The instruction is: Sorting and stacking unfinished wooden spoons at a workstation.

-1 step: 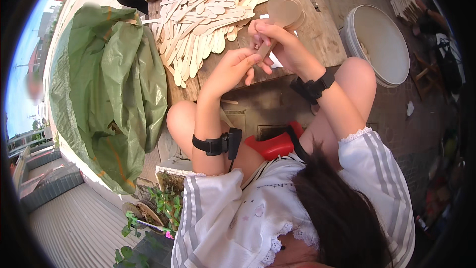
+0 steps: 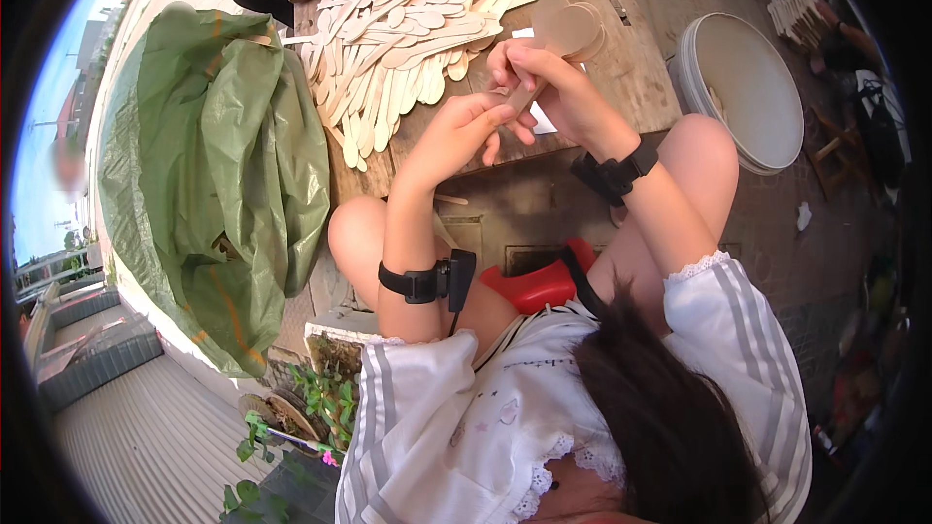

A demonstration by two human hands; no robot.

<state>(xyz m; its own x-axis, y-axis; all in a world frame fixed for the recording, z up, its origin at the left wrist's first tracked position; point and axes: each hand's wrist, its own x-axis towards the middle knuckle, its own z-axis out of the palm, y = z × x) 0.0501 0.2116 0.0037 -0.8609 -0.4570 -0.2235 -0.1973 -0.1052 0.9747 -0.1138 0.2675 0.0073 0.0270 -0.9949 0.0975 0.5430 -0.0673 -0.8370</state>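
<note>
Over the near edge of a wooden table [image 2: 636, 82], both my hands are together on a small bunch of wooden spoons [image 2: 566, 29]. The round spoon heads point away from me and overlap like a fan. My right hand [image 2: 566, 87] is closed around the handles just below the heads. At the lower end of the handles, my left hand [image 2: 458, 131] pinches with thumb and fingers. Fingers hide much of the handles. Just beyond my left hand lies a broad heap of loose wooden spoons [image 2: 408, 39]. White paper [image 2: 547, 118] shows on the table under the bunch.
A large green plastic sack [image 2: 214, 184] stands left of the table. To the right are stacked white buckets [image 2: 752, 87]. Farther right, another person's hand [image 2: 854, 39] is near a bundle of wooden sticks [image 2: 796, 15]. A red object [image 2: 539, 286] sits between my knees.
The spoon heads have shifted slightly against one another in the bunch. Both hands stay in almost the same place.
</note>
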